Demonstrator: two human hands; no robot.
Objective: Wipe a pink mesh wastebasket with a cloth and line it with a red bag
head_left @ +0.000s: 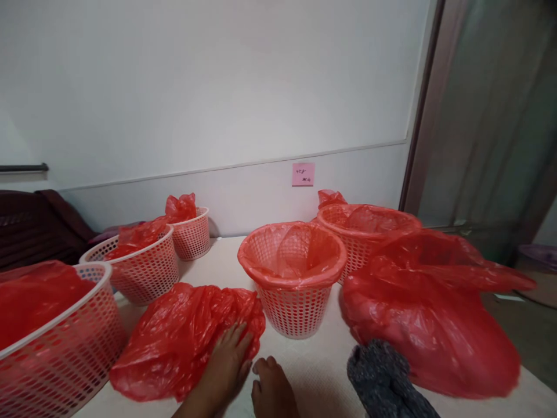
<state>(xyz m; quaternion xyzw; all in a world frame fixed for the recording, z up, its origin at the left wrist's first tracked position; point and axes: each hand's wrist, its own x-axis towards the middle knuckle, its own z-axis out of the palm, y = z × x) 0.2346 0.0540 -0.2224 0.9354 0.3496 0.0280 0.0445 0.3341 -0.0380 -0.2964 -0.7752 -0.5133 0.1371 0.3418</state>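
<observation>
Lying across the near right part of the crumpled red bag (187, 339), the fingers of the left hand (226, 359) are slightly spread and seem to be pressed flat rather than pinching, perhaps so that the loose plastic is steadied. Just to their right, the right hand (274, 388) is held low over the desk (315, 374) with its fingers curled; whether anything is gripped by them cannot be told. The bag is set on the left half of the desk, just beside the lined basket (297, 313), which is stood upright near the middle. Its red liner (290, 283) is folded over the rim, presumably so that the mouth is kept open. On the right, a bulging red bag (429, 325) is laid, with dark grey cloth (378, 370) against its near side; behind it another lined basket (350, 241) is partly hidden. Along the left, three white-rimmed baskets (150, 273) are ranged from near to far, apparently to leave the middle free for the hands. A pink note (303, 174) is fixed to the far wall (243, 87).
</observation>
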